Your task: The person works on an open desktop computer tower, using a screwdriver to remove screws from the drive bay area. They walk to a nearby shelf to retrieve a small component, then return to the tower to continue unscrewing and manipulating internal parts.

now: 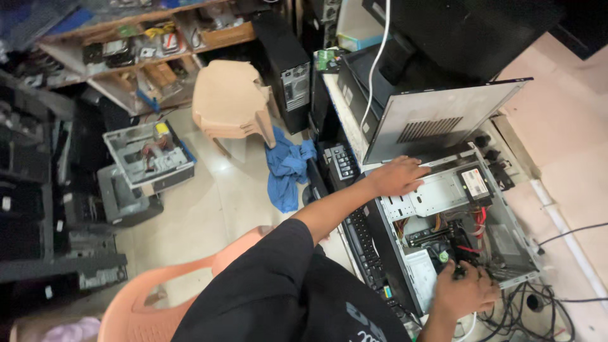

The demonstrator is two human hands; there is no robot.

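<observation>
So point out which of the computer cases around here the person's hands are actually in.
The open desktop case lying on the table: left hand rests on its drive bay, right hand reaches inside. The gutted case on the floor and the black tower stand untouched.

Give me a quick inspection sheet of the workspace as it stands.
Surface: pale desk, mostly covered.
Job's things: open computer case lying on its side, side panel propped behind it.
Clutter: keyboard beside the case.
Grippers: left hand rests on the drive cage; right hand reaches inside by the fan; grip hidden.
Cables: black tangle at the case's near end; white cable hanging.
Surroundings: blue cloth, stool, gutted cases on the floor.
</observation>
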